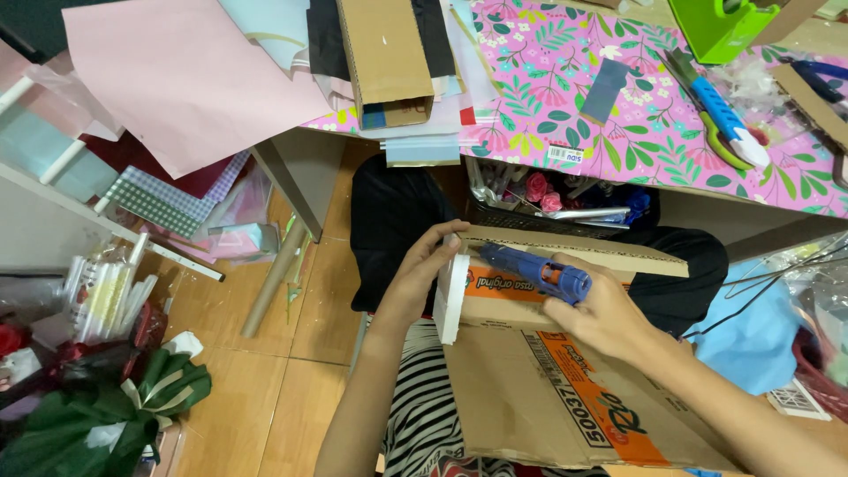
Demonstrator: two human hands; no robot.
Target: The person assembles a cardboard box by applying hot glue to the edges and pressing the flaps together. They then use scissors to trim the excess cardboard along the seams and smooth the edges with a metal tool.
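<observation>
My right hand [602,311] grips a blue glue gun [536,272], its nozzle pointing left toward a white foam block [451,299]. My left hand [421,272] holds that white block against the left end of a brown cardboard box piece [530,380] with orange printing that lies over my lap. A cardboard flap [583,249] stands up just behind the glue gun.
A table with pink floral paper [574,97] is ahead, bearing scissors [720,115], a green tape dispenser [720,26] and an open cardboard box [386,57]. Pink paper sheets [185,79] lie left. A cardboard tube [276,278] and green wrapped bundles [115,406] sit on the wooden floor.
</observation>
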